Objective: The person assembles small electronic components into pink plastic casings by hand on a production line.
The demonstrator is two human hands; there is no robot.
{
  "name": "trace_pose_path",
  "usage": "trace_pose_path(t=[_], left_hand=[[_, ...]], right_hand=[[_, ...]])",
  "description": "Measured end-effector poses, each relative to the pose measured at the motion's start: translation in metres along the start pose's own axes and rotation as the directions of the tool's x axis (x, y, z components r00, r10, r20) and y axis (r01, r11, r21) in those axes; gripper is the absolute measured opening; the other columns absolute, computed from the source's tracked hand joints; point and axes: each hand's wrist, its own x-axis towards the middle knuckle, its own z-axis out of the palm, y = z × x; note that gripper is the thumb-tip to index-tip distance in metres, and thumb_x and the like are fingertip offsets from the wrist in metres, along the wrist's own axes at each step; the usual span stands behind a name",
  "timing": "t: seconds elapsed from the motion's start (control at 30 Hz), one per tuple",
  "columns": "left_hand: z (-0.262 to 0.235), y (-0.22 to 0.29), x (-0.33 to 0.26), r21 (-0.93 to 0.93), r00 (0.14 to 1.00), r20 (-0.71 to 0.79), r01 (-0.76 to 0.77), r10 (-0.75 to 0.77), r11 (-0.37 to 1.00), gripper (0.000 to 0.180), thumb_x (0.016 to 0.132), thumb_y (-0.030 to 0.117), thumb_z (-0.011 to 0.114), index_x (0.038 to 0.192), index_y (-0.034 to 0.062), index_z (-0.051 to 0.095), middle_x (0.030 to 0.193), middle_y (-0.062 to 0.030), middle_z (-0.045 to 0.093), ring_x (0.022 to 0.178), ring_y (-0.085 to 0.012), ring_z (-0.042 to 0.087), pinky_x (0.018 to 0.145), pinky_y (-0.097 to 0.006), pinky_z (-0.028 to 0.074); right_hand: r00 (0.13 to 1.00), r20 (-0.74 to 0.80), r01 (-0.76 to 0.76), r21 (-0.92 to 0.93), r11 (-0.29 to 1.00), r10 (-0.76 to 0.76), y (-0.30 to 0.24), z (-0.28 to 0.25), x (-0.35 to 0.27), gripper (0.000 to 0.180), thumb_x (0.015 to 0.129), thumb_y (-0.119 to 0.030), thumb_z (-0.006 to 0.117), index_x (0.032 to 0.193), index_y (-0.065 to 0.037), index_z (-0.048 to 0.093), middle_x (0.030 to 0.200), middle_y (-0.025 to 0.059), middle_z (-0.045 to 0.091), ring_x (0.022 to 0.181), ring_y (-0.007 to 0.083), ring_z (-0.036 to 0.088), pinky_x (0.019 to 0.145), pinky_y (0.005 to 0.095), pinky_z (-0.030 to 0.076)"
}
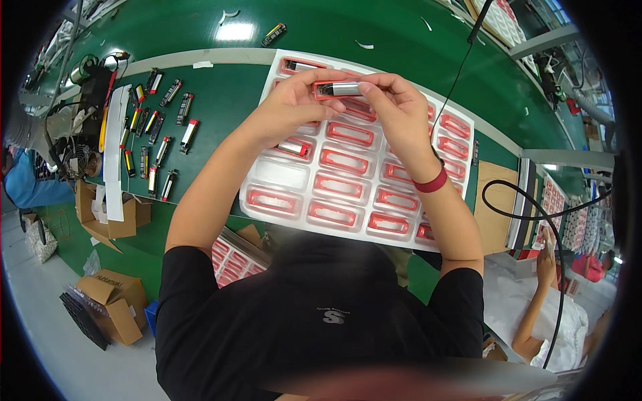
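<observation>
Over the far part of a white plastic tray (277, 175), both of my hands hold one small red plastic case (319, 95) with a silver-and-black part (342, 88) lying in it. My left hand (297, 103) grips the case's left end, fingers curled behind it. At the other end my right hand (396, 110) pinches it, the thumb lying on the silver part. Red cases (350, 134) sit in most visible pockets of the tray. One case by my left wrist holds a part with a red-and-yellow end (294, 148). My hands hide some pockets.
Several loose black-and-silver parts (184, 108) lie on the green table to the left. A black cable (498, 200) loops at the right. Cardboard boxes (120, 301) stand on the floor at lower left. Another person's arm (545, 267) shows at the right.
</observation>
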Motion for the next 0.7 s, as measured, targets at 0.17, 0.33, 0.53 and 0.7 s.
trace_pose_path(t=[0.17,0.33,0.53,0.7], left_hand=[[0.004,0.003,-0.002,-0.018,1.0,0.004,0.003,-0.003,1.0,0.052,0.094,0.0,0.064,0.143,0.0007,0.05,0.121,-0.0094,0.067,0.104,-0.0116,0.066,0.084,-0.025,0.053],[0.005,-0.002,-0.001,0.155,0.994,-0.106,0.008,0.009,0.988,0.041,0.102,0.01,0.059,0.142,0.0031,0.053,0.096,-0.0023,0.071,0.088,-0.0077,0.065,0.076,-0.022,0.051],[0.001,-0.005,0.003,0.155,0.99,-0.134,-0.028,0.049,0.988,0.035,0.104,0.013,0.058,0.137,0.0033,0.057,0.087,-0.0009,0.068,0.079,-0.007,0.063,0.067,-0.022,0.05],[0.0,-0.005,0.003,0.111,0.991,-0.13,-0.008,0.023,0.994,0.033,0.103,0.012,0.058,0.135,0.0025,0.057,0.084,-0.0006,0.066,0.076,-0.0069,0.061,0.068,-0.023,0.05]], right_hand=[[0.996,-0.062,0.057,-0.141,0.988,-0.066,0.006,0.004,-0.003,0.016,0.096,-0.007,0.069,0.11,0.002,0.072,0.111,0.0058,0.074,0.091,0.0111,0.069,0.078,0.0238,0.056],[0.973,-0.047,0.211,-0.235,0.949,-0.228,0.013,0.012,-0.004,0.018,0.095,-0.004,0.07,0.112,0.002,0.072,0.109,0.0079,0.07,0.093,0.01,0.066,0.081,0.0229,0.053],[0.923,-0.044,0.349,-0.323,0.88,-0.383,0.011,0.018,-0.005,0.018,0.093,-0.001,0.071,0.11,0.003,0.072,0.114,0.0104,0.063,0.094,0.0126,0.065,0.081,0.0241,0.055],[0.928,-0.06,0.342,-0.264,0.902,-0.369,0.015,0.012,0.004,0.02,0.091,-0.003,0.071,0.111,0.002,0.07,0.117,0.0122,0.061,0.091,0.0166,0.07,0.079,0.028,0.059]])
